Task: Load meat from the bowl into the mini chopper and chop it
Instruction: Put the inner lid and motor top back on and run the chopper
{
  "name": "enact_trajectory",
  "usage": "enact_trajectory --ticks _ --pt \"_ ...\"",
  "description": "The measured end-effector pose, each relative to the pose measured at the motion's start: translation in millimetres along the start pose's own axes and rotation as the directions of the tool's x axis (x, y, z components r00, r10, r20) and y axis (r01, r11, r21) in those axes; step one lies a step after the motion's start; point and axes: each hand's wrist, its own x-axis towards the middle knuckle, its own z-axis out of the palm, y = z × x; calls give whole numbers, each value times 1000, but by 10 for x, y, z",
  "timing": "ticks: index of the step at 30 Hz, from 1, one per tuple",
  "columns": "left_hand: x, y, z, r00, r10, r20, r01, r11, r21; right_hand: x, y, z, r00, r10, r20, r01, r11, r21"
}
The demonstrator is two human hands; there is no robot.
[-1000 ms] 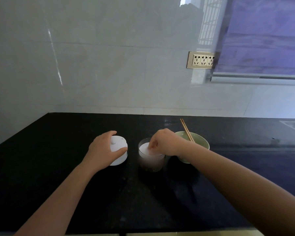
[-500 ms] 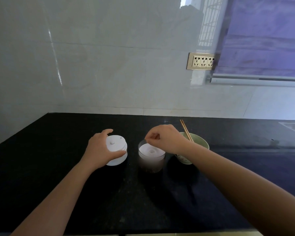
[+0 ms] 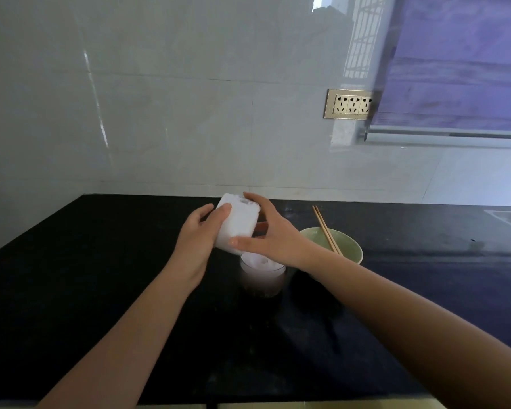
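Item count: two hands, left (image 3: pixel 196 243) and right (image 3: pixel 270 234); one white motor unit (image 3: pixel 238 227); one chopper cup (image 3: pixel 262 276); one green bowl (image 3: pixel 350 249); two chopsticks (image 3: pixel 325 228); one triple wall socket (image 3: pixel 348 104).

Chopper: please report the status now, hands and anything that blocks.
Left hand and right hand both grip white motor unit, held tilted above chopper cup. Cup stands on counter, white cover on. Green bowl with chopsticks beside; nothing blocks.
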Motion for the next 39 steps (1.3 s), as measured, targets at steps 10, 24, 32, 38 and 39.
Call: enact_trajectory --ticks 10,24,32,38,39 --pt "-135 -81 235 979 90 185 -51 977 -209 -30 -33 -185 987 131 -97 -115 980 161" --pt "-70 -636 195 939 4 344 -160 891 426 148 -17 -360 978 206 31 -147 789 -597" --pt "-84 -694 199 957 7 290 -138 891 432 117 -135 -264 976 213 54 -118 714 -690" --pt "-65 -713 195 958 11 286 -139 891 432 83 -134 -240 968 238 77 -113 692 -713" --pt "-67 -711 199 958 11 287 -139 893 429 82 -122 -236 968 242 71 -120 689 -715"
